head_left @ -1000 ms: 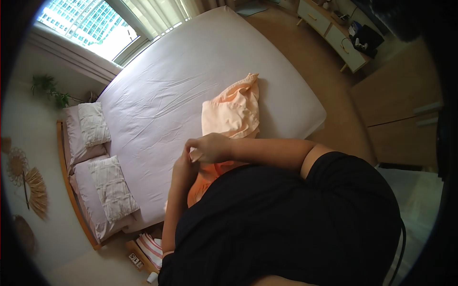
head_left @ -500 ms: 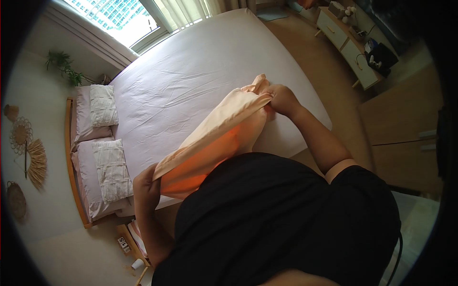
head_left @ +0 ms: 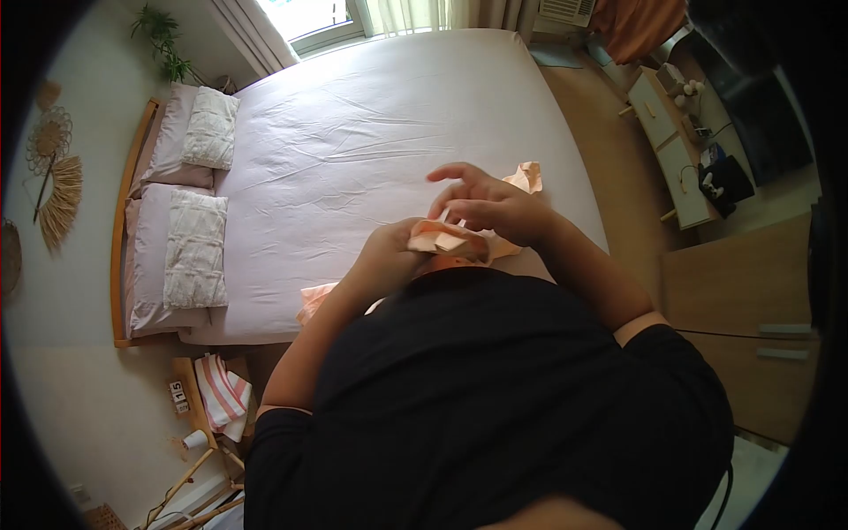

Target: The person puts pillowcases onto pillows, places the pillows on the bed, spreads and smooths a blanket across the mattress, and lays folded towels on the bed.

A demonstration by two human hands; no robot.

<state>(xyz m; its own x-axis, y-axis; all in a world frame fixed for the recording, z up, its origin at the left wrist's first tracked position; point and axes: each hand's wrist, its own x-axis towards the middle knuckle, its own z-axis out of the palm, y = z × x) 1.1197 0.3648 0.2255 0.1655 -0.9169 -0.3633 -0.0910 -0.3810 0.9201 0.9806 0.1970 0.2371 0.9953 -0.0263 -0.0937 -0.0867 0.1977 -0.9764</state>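
Left hand (head_left: 387,252) clenched on cloth (head_left: 448,241) by bed's (head_left: 389,106) near edge; right hand (head_left: 505,212) splayed (contact unclear). Cloth could be dropped if grip is slackened.

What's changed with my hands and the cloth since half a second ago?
Your left hand and right hand came inward from wide apart; the cloth, stretched between them then, is now bunched. The left still grips it; the right has opened, contact unclear. The pillows stayed by the headboard.

Left hand (head_left: 387,251) and right hand (head_left: 505,210) have drawn together, cloth (head_left: 452,241) bunched.
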